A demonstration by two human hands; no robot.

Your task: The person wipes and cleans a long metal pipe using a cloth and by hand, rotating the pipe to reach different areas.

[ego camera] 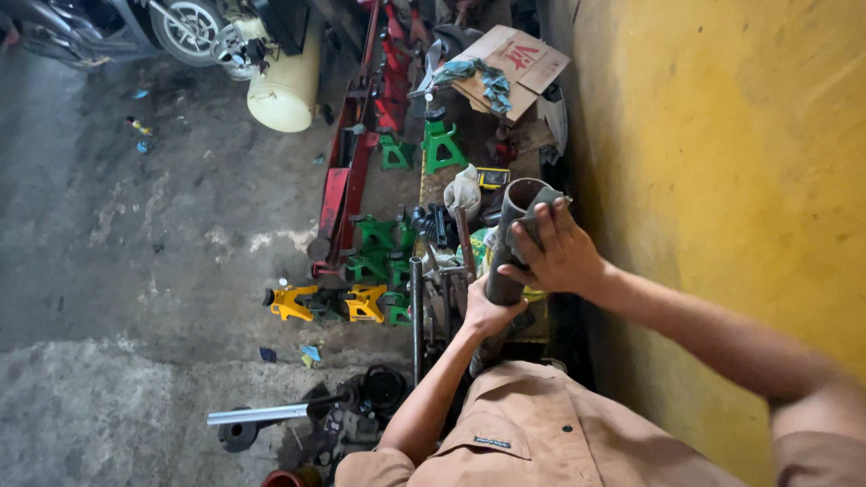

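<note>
Brown shirt is seen lowest. Both hands are clamped on a dark pipe: left hand at six o'clock, right hand near its open, empty mouth.

– Where can your hands pass?
– Left, over the bare concrete floor. The yellow wall shuts your right side.
– And ahead?
– Green jack stands, yellow jack stands and the red floor jack crowd the floor's middle.

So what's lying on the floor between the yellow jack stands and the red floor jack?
In the head view, green jack stands lie between the yellow jack stands and the red floor jack.
</note>
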